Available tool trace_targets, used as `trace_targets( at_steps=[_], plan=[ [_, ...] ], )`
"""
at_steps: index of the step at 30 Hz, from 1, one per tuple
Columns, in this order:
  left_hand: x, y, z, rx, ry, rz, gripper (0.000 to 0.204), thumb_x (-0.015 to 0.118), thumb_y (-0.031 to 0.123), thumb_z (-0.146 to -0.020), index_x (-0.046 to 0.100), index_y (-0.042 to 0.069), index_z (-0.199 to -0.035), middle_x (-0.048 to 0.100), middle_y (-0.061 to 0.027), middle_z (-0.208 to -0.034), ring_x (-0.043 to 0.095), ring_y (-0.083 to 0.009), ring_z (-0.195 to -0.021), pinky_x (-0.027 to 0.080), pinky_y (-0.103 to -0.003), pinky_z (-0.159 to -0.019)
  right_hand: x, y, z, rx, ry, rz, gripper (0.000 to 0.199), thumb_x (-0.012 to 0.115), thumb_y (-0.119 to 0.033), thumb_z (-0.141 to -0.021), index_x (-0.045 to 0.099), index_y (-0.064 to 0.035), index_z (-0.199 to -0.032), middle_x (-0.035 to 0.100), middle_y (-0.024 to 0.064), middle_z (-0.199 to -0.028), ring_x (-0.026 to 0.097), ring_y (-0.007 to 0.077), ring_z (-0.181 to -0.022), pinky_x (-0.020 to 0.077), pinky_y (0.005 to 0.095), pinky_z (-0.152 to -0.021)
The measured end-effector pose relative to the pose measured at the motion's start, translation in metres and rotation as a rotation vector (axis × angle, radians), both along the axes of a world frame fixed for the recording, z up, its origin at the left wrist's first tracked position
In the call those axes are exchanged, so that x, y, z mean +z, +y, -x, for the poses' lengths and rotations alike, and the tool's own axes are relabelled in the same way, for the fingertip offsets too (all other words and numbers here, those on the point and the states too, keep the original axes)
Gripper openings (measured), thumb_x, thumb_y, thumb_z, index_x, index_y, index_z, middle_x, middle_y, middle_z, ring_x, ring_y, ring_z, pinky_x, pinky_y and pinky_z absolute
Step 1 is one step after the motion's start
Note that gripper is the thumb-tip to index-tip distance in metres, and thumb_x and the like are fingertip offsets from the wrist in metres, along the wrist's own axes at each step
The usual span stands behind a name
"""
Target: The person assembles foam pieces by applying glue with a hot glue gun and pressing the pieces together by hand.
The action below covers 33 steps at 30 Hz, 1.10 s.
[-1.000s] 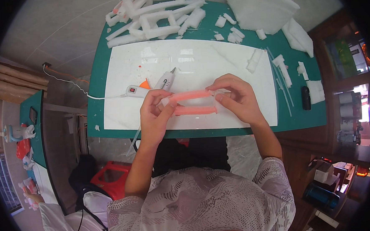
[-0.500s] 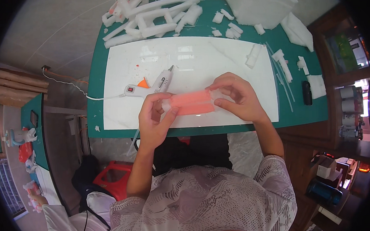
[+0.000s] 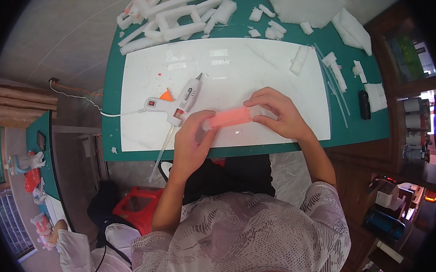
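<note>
Right now both of my hands are closed on the orange-pink foam strip (image 3: 231,117), which lies lengthwise just above the near part of the white board (image 3: 253,65) on the green cutting mat (image 3: 111,92). My left hand (image 3: 193,142) pinches its left end, thumb and fingers curled snugly round it with almost no gap, and my right hand (image 3: 278,114) covers the right end, fingers bent over the top and pressing down. As I judge it, this is a press-and-hold on a freshly joined piece, so even pressure matters more than force: I want both ends squeezed alike, the strip kept straight and not twisted, and my fingertips kept off any seam where hot glue could ooze. Whether glue shows along the edge I cannot tell from here. The white glue gun (image 3: 177,102) rests just beside my left hand, nozzle pointing away, its cord (image 3: 78,96) trailing off the mat, so I keep my wrist clear of it. Offcuts of white foam (image 3: 172,15) lie well apart at the far side
</note>
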<state>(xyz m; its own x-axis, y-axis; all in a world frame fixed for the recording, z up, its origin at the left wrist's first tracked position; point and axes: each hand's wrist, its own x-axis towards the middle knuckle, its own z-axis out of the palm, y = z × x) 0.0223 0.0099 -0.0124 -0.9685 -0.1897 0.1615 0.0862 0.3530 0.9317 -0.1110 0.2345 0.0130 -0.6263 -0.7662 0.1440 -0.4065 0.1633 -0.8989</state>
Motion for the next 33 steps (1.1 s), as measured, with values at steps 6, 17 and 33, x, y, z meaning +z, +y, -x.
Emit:
trace_targets(
  at_steps=[6, 17, 33],
  plan=[
    [0.001, 0.0, 0.002, -0.002, 0.053, 0.168, 0.03, 0.067, 0.002, -0.084, 0.061, 0.001, -0.114, 0.065, -0.0147, -0.116, 0.063, -0.0304, -0.106, 0.048, -0.034, -0.091, -0.012, 0.001, -0.002, 0.012, 0.051, 0.009, 0.033, 0.07, -0.001, -0.081, 0.065, -0.0085, -0.112, 0.059, 0.01, -0.114, 0.059, 0.0251, -0.105, 0.0493, 0.0317, -0.091],
    [0.008, 0.003, 0.004, -0.027, 0.082, 0.318, 0.032, 0.068, 0.005, -0.085, 0.06, 0.0, -0.115, 0.062, -0.0166, -0.122, 0.059, -0.0338, -0.113, 0.048, -0.039, -0.094, -0.012, 0.0, -0.009, -0.066, 0.069, 0.034, 0.044, 0.072, -0.004, -0.08, 0.059, -0.0064, -0.123, 0.059, 0.0126, -0.12, 0.059, 0.0273, -0.111, 0.0506, 0.0341, -0.095],
    [0.045, -0.036, -0.009, 0.026, 0.086, 0.403, 0.039, 0.064, -0.001, -0.084, 0.059, 0.001, -0.123, 0.06, -0.0131, -0.129, 0.06, -0.0251, -0.113, 0.05, -0.033, -0.087, -0.011, 0.001, -0.01, -0.071, 0.083, 0.03, 0.043, 0.074, -0.007, -0.081, 0.061, -0.0062, -0.121, 0.062, 0.012, -0.118, 0.061, 0.0276, -0.108, 0.0518, 0.0347, -0.094]
  ],
)
